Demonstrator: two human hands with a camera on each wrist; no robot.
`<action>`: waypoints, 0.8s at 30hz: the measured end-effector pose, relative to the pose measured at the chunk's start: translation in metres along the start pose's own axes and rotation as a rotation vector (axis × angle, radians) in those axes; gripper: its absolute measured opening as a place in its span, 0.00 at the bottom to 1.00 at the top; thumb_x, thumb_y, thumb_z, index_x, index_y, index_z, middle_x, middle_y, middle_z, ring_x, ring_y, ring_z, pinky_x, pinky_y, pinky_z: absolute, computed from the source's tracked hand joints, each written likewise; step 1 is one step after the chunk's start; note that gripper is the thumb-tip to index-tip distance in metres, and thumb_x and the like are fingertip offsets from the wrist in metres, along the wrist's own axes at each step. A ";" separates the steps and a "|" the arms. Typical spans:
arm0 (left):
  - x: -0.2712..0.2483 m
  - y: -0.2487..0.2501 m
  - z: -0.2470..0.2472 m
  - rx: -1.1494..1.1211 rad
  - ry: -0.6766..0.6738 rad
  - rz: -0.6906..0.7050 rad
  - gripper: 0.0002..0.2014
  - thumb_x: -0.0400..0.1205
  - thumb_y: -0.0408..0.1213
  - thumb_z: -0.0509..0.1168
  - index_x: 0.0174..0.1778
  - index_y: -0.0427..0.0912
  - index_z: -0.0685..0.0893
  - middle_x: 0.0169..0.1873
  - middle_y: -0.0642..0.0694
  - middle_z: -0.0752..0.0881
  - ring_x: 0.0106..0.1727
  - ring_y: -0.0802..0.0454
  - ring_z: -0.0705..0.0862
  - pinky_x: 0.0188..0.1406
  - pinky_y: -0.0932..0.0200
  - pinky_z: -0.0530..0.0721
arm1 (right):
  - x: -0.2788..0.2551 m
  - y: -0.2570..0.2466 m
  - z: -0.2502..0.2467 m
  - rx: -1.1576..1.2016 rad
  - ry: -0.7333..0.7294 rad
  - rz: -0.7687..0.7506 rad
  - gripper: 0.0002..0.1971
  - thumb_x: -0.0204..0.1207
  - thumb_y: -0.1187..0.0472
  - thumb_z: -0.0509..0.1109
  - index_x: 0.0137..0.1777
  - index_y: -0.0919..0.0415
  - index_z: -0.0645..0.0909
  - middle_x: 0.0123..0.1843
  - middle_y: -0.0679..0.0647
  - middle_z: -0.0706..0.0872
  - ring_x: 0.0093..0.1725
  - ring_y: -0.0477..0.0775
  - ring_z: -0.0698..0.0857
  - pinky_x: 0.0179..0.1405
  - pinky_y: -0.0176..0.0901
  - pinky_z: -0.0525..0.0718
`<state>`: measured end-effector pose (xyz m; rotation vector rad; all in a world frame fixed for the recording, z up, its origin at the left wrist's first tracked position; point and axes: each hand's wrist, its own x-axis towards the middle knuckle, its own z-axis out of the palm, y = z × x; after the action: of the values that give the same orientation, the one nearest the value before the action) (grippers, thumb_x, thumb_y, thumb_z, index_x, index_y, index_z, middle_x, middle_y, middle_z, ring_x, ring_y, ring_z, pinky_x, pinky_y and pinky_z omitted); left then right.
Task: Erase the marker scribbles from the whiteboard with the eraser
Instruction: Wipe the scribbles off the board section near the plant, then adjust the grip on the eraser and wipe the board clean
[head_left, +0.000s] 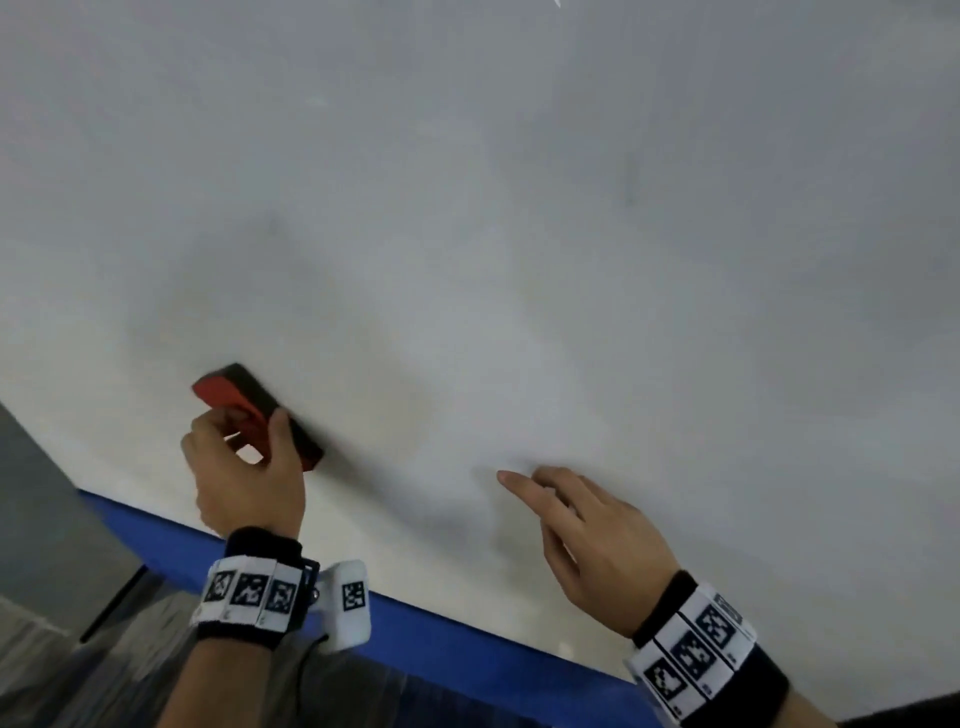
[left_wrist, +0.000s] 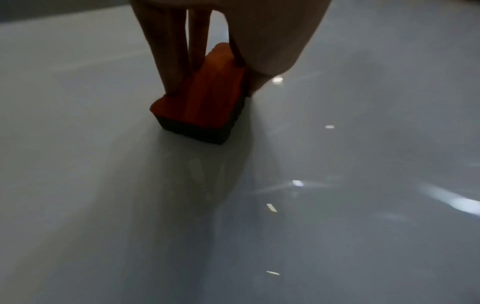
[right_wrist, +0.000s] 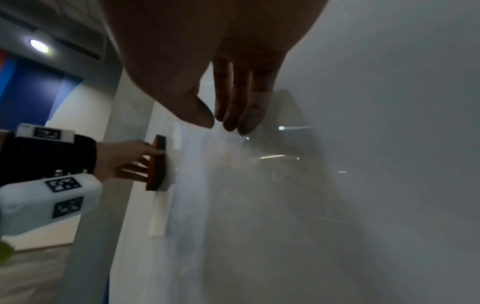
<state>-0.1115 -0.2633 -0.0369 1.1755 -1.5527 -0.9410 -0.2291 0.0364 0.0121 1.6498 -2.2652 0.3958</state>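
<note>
The whiteboard (head_left: 519, 234) fills the head view, white with only faint grey smudges (head_left: 631, 179); no clear marker lines show. A red-backed eraser (head_left: 249, 405) with a dark felt pad lies flat against the board's lower left. My left hand (head_left: 244, 457) grips it, thumb on one side and fingers on the other. The left wrist view shows the eraser (left_wrist: 205, 96) pressed on the board (left_wrist: 103, 185), and the right wrist view shows the same eraser (right_wrist: 157, 164). My right hand (head_left: 576, 519) is to its right, fingers straight, fingertips touching the board and holding nothing.
A blue frame edge (head_left: 415, 639) runs along the board's bottom. Below left lies grey floor (head_left: 47, 519). In the right wrist view a blue wall panel (right_wrist: 33, 96) and a ceiling light (right_wrist: 39, 45) sit left of the board.
</note>
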 end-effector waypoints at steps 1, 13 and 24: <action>-0.007 0.030 -0.004 0.010 -0.013 0.091 0.19 0.84 0.48 0.74 0.63 0.41 0.78 0.64 0.41 0.80 0.48 0.43 0.85 0.48 0.45 0.81 | 0.008 -0.002 -0.010 0.012 0.039 0.012 0.41 0.71 0.70 0.77 0.84 0.51 0.68 0.64 0.51 0.81 0.50 0.50 0.86 0.35 0.41 0.89; -0.093 0.310 -0.014 -0.127 -0.405 0.821 0.13 0.81 0.57 0.76 0.48 0.56 0.80 0.48 0.57 0.77 0.40 0.58 0.81 0.39 0.61 0.84 | 0.058 -0.013 -0.144 0.087 0.559 0.308 0.39 0.61 0.47 0.88 0.67 0.53 0.71 0.70 0.53 0.70 0.52 0.45 0.77 0.39 0.42 0.90; -0.041 0.225 -0.048 -0.352 -0.730 0.762 0.17 0.90 0.24 0.63 0.67 0.46 0.88 0.61 0.58 0.89 0.66 0.55 0.87 0.64 0.60 0.87 | 0.097 -0.024 -0.116 -0.363 0.669 0.142 0.26 0.67 0.63 0.81 0.67 0.53 0.85 0.67 0.61 0.83 0.53 0.66 0.80 0.53 0.59 0.79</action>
<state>-0.1167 -0.1702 0.1769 -0.0841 -2.0514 -1.0842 -0.2246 -0.0089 0.1580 0.9845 -1.8086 0.4531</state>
